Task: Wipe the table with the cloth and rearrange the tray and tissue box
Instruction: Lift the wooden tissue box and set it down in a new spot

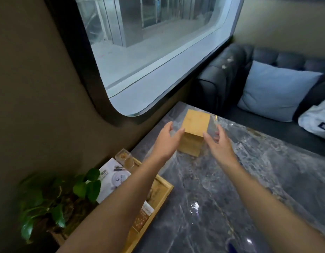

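A wooden tissue box [194, 125] stands upright on the grey marble table [231, 179], near its far end. My left hand [166, 139] is at the box's left side with fingers spread and fingertips at its top edge. At the box's right side, my right hand [221, 143] also has its fingers apart, one fingertip at the near top corner. Neither hand closes around the box. A wooden tray [166, 191] lies along the table's left edge under my left forearm, holding packets and small clear containers. A bit of something blue [231, 247] shows at the bottom edge.
A leafy potted plant [57, 198] stands at the near left beside the tray. The wall and a large window [149, 52] run along the table's left side. A dark sofa [231, 73] with a pale blue cushion [275, 90] and a white bag [317, 123] sits beyond the table.
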Demonstrator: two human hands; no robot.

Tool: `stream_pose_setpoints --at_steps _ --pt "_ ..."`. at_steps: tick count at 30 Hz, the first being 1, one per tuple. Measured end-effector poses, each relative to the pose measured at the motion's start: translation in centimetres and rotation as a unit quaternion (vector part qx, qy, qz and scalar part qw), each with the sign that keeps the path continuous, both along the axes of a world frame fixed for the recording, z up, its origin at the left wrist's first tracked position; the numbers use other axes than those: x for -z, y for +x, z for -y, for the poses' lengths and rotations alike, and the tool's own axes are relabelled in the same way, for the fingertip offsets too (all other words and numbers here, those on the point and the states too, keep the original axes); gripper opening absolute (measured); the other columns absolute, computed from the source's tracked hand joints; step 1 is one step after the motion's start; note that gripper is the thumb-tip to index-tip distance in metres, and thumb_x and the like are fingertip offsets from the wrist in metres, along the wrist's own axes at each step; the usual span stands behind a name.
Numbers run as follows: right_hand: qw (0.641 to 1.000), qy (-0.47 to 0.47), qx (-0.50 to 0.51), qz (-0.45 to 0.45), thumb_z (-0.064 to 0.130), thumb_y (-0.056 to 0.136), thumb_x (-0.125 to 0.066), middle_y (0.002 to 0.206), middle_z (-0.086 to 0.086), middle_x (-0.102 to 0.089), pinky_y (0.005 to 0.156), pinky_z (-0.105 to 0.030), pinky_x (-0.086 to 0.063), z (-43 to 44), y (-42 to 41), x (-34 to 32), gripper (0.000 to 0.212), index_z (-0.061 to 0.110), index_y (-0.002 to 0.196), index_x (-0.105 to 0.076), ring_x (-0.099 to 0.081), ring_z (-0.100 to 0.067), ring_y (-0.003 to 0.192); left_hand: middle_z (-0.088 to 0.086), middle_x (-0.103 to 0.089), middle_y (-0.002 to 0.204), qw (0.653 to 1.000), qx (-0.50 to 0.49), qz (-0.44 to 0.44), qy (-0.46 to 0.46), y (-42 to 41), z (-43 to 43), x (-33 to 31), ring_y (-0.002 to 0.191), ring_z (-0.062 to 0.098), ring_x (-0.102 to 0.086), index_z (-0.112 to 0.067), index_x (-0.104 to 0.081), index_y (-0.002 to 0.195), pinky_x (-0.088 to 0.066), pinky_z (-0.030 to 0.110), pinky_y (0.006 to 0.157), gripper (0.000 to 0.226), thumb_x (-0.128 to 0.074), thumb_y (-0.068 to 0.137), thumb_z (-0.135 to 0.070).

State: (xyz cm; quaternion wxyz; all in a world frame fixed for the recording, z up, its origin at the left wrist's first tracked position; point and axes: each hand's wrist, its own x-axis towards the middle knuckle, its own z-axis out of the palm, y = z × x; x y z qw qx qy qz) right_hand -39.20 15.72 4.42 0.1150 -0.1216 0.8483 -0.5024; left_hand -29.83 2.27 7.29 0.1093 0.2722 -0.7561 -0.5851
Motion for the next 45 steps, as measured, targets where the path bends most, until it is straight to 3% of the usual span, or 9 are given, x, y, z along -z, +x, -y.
stream_pose_setpoints --at_steps 4,8,13,18,21,28,36,39,45 --pt "0.989 -0.065 -0.022 0.131 0.048 0.087 -0.049 0.157 -0.001 -0.003 0.115 -0.041 -0.013 0.9 -0.5 1.5 0.084 0.023 0.146 0.006 -0.007 -0.02 0.144 0.005 -0.019 0.156 0.994 0.026 0.029 0.097 -4.1 0.2 1.7 0.142 0.023 -0.022 -0.021 -0.014 0.147 -0.023 0.042 0.113 0.064 -0.04 0.094 -0.045" --pt "0.974 -0.121 -0.045 0.187 0.047 0.085 -0.054 0.151 -0.003 -0.026 0.111 -0.039 -0.026 2.3 -0.5 2.8 0.082 0.026 0.145 -0.002 -0.028 -0.024 0.137 0.004 -0.031 0.15 0.983 0.027 0.058 0.174 -6.2 0.2 3.4 0.132 0.022 -0.034 -0.023 -0.023 0.144 -0.029 0.039 0.104 0.053 -0.034 0.096 -0.043" --pt "0.987 -0.067 -0.049 0.137 0.083 0.047 -0.06 0.145 -0.001 -0.038 0.109 -0.052 -0.032 2.9 -0.6 4.6 0.116 0.037 0.141 -0.011 -0.037 -0.022 0.132 0.004 -0.046 0.136 0.985 0.018 0.042 0.166 -6.5 0.3 4.1 0.122 0.021 -0.044 -0.021 -0.037 0.135 -0.037 0.036 0.096 0.045 -0.035 0.095 -0.042" --pt "0.991 0.084 -0.083 -0.057 0.073 0.063 -0.047 0.156 0.002 -0.007 0.114 -0.049 -0.002 2.5 0.9 1.9 0.105 0.025 0.146 -0.002 -0.006 -0.017 0.143 0.008 -0.06 0.123 0.967 0.006 0.041 0.252 -5.3 0.3 5.1 0.111 0.024 -0.057 -0.02 -0.052 0.124 -0.048 0.04 0.095 0.053 -0.041 0.086 -0.056" --pt "0.976 0.145 -0.111 -0.122 0.079 0.057 -0.029 0.156 -0.002 -0.011 0.113 -0.044 -0.003 2.3 1.5 0.5 0.106 0.024 0.145 -0.007 -0.005 -0.016 0.141 0.013 -0.067 0.114 0.953 0.009 0.051 0.299 -4.1 -0.2 6.1 0.104 0.03 -0.062 -0.016 -0.062 0.116 -0.047 0.045 0.095 0.061 -0.044 0.082 -0.062" --pt "0.943 0.241 -0.172 -0.156 0.071 0.072 -0.037 0.153 -0.007 -0.019 0.111 -0.043 -0.009 2.9 3.0 0.9 0.09 0.02 0.144 -0.016 -0.013 -0.024 0.139 0.006 -0.07 0.091 0.919 0.02 0.071 0.387 -1.8 0.2 7.0 0.085 0.017 -0.067 -0.007 -0.06 0.118 -0.05 0.03 0.072 0.072 -0.032 0.086 -0.065" --pt "0.909 0.296 -0.236 -0.176 0.046 0.086 -0.049 0.155 -0.008 -0.013 0.112 -0.042 -0.011 4.4 5.8 2.2 0.073 0.017 0.144 -0.014 -0.013 -0.026 0.14 0.019 -0.061 0.123 0.84 -0.078 0.066 0.532 -0.3 1.5 7.0 0.114 0.032 -0.058 0.001 -0.055 0.119 -0.039 0.043 0.108 0.081 -0.043 0.079 -0.068" --pt "0.916 0.28 -0.232 -0.171 0.045 0.086 -0.05 0.155 -0.007 -0.014 0.112 -0.041 -0.012 4.6 5.9 2.2 0.073 0.018 0.143 -0.014 -0.013 -0.025 0.14 0.018 -0.06 0.101 0.839 -0.106 0.089 0.526 -0.4 1.8 5.9 0.096 0.03 -0.058 0.004 -0.051 0.104 -0.042 0.04 0.099 0.079 -0.04 0.079 -0.07" --pt "0.936 0.239 -0.224 -0.133 0.035 0.087 -0.051 0.154 -0.006 -0.014 0.113 -0.041 -0.011 4.9 6.3 2.4 0.071 0.014 0.143 -0.013 -0.013 -0.024 0.14 0.018 -0.057 0.1 0.823 -0.141 0.099 0.542 -1.0 2.3 5.0 0.097 0.03 -0.056 0.005 -0.039 0.132 -0.044 0.041 0.094 0.098 -0.039 0.076 -0.075"
